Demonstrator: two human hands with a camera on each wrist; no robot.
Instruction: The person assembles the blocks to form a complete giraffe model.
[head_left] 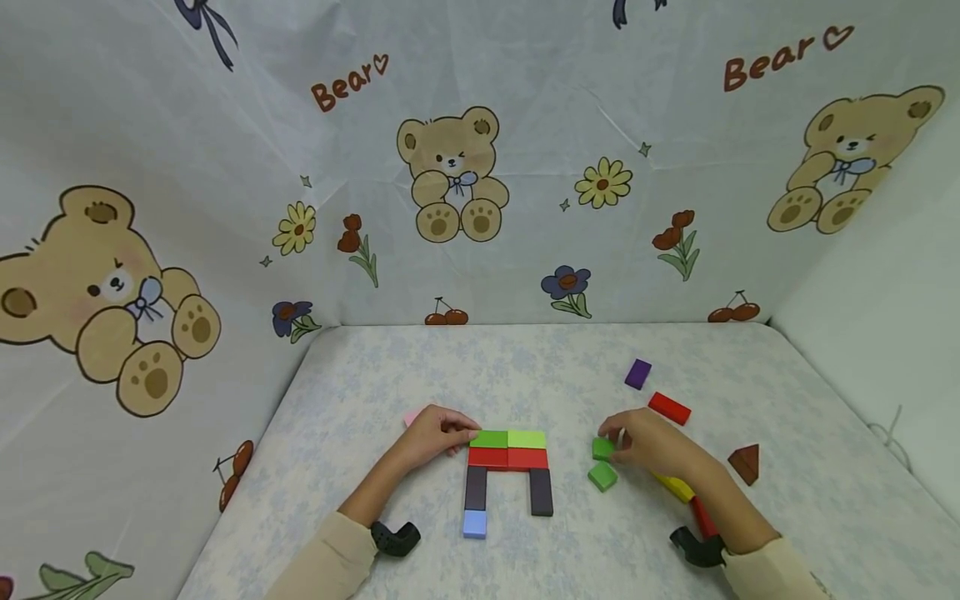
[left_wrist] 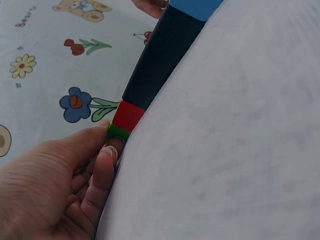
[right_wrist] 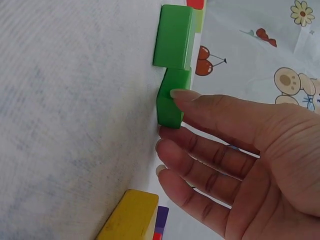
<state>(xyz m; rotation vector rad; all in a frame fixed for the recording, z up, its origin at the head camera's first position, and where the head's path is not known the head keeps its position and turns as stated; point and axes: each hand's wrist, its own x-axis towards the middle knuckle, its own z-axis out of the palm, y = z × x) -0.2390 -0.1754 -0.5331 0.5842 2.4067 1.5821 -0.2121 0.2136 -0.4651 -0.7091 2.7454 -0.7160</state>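
Note:
My left hand (head_left: pixel 435 429) pinches the left end of a green block (head_left: pixel 491 439), which lies beside a light green block (head_left: pixel 527 439). Two red blocks (head_left: pixel 487 457) form the row below, with a dark block (head_left: pixel 476 488) under the left end and another dark block (head_left: pixel 541 492) under the right. A blue block (head_left: pixel 475 524) touches the foot of the left dark one. To the right, my right hand (head_left: pixel 648 437) holds a small green block (right_wrist: pixel 172 102) between thumb and forefinger, the other fingers loosely bent. Another green block (head_left: pixel 602 477) lies close to it.
Beyond the right hand lie a purple block (head_left: pixel 638 374) and a red block (head_left: pixel 670 408). A brown triangular block (head_left: pixel 746 463) is farther right. The right forearm partly covers a yellow block (head_left: pixel 677 488) and a red one. A pink piece (head_left: pixel 411 418) peeks out behind the left hand.

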